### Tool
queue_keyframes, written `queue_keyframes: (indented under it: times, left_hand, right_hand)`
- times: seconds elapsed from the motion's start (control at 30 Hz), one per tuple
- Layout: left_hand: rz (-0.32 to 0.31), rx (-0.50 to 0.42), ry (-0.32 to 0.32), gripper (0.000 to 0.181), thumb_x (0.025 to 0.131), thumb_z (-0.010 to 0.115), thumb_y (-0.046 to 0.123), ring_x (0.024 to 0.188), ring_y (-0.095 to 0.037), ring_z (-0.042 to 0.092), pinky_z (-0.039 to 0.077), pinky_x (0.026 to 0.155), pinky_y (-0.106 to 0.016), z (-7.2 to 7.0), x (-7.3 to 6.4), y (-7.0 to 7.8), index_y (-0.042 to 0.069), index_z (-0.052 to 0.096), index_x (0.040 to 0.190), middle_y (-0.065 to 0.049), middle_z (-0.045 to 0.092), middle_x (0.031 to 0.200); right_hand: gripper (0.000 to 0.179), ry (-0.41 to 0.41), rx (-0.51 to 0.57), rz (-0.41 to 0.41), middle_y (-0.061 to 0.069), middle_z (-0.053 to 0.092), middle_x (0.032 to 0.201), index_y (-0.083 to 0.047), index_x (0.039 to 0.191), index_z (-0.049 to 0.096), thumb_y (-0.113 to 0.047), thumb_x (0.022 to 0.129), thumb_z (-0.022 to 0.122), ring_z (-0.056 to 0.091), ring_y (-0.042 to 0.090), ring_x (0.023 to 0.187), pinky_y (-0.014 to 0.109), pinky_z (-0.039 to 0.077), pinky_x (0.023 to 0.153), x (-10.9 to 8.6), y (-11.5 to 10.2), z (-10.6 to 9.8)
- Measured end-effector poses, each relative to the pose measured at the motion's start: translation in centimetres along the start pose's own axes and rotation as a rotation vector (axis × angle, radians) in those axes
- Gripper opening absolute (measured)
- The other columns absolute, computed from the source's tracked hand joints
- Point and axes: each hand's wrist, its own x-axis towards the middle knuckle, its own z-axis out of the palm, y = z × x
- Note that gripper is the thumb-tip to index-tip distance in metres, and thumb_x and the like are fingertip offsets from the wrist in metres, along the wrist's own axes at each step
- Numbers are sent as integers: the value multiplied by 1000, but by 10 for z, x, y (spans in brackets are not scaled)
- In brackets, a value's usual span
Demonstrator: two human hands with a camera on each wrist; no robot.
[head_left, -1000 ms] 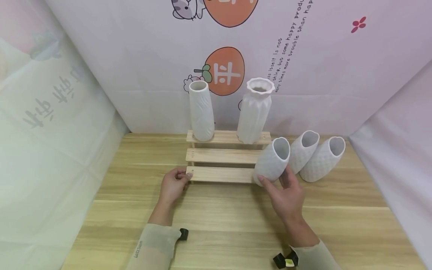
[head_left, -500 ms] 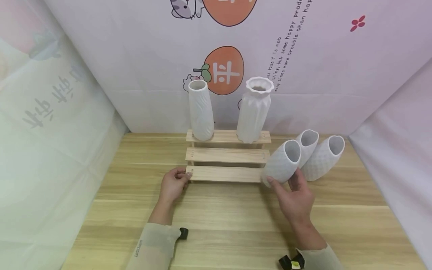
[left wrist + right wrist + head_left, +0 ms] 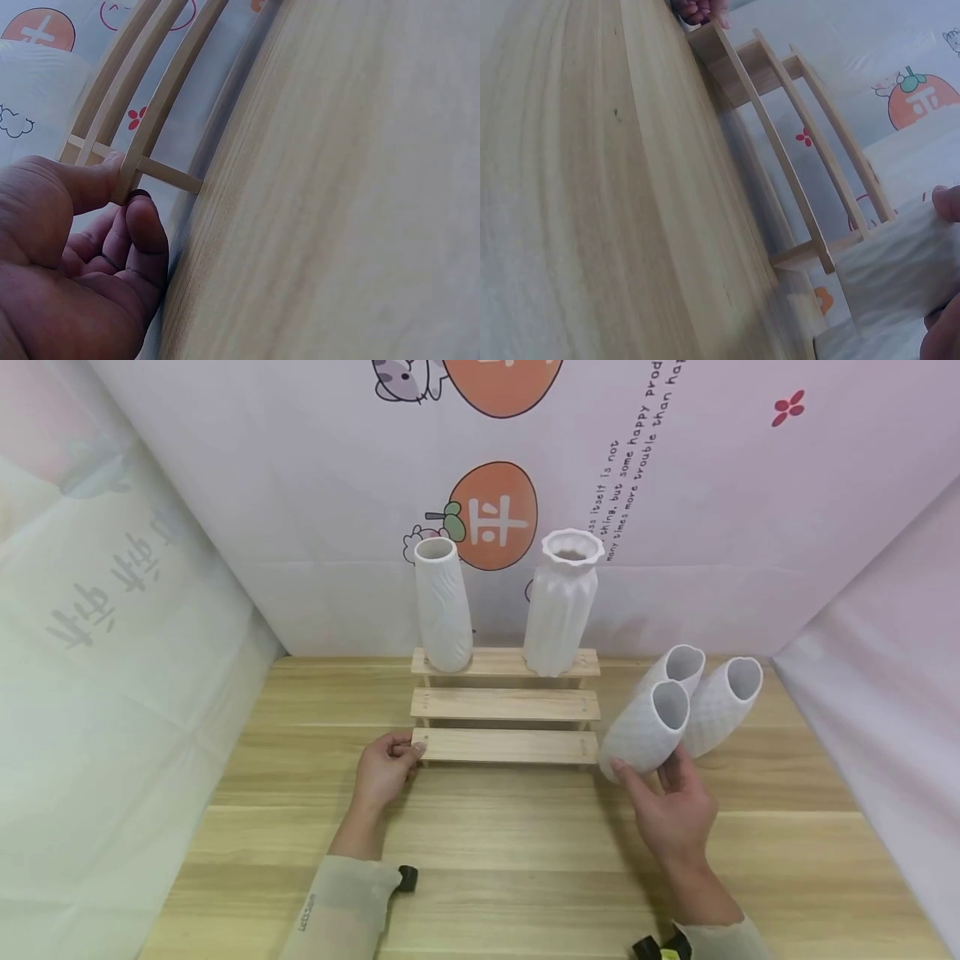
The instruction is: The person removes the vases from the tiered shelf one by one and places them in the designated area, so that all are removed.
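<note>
My left hand (image 3: 382, 772) pinches the left end of the lowest board of a three-tier wooden stand (image 3: 506, 703); in the left wrist view, the thumb (image 3: 94, 184) is on top and a finger below. My right hand (image 3: 678, 810) grips a white textured vase (image 3: 641, 735) with a slanted mouth, thumb at its lower front and fingers behind. It leans right, just beyond the stand's right end. In the right wrist view part of this vase (image 3: 900, 270) shows beside the boards. On the top board stand a slim white vase (image 3: 444, 610) and a fluted one (image 3: 561, 622) with a scalloped rim.
Two more slant-mouthed white vases stand at the right: one (image 3: 652, 675) partly hidden behind the held vase, the other (image 3: 720, 710) farther right. Printed cloth (image 3: 337, 510) hangs behind and at both sides of the wooden table (image 3: 495, 843).
My right hand has carried the vase right and slightly towards me, from in front of the lowest board's right end to beside the stand. My left hand keeps its place.
</note>
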Motion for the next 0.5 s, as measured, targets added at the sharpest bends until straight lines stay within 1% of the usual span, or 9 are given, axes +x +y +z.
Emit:
queue_keyframes:
  times: [0.1, 0.23, 0.43, 0.5]
  left_hand:
    - [2, -1, -3, 31, 95, 78, 20, 74, -23, 67, 54, 62, -24, 0, 0, 0, 1, 71, 118, -9, 70, 92]
    - [1, -8, -4, 31, 95, 78, 20, 74, -23, 67, 54, 62, -24, -1, 0, 1, 1, 70, 118, -10, 70, 92]
    - [4, -1, -9, 31, 96, 78, 21, 74, -22, 67, 55, 62, -25, -1, -1, 0, 2, 70, 118, -8, 70, 91]
    - [7, -4, -13, 31, 96, 78, 21, 74, -22, 67, 55, 62, -25, -1, 0, 0, 1, 70, 119, -8, 70, 91]
  right_hand:
    - [74, 16, -21, 9, 13, 67, 134, -14, 136, 68, 9, 70, 92, 63, 18, 127, 25, 50, 102, 0, 0, -3]
    - [73, 18, -36, 10, 13, 67, 135, -14, 136, 68, 7, 70, 93, 63, 18, 127, 26, 50, 102, -1, 2, -5]
    - [71, 28, -77, 30, 14, 68, 133, -9, 135, 68, 7, 70, 93, 64, 14, 125, 24, 50, 101, -3, 10, -7]
    - [70, 35, -97, 44, 17, 66, 134, -6, 136, 67, 7, 71, 92, 63, 15, 125, 23, 50, 101, -4, 4, -7]
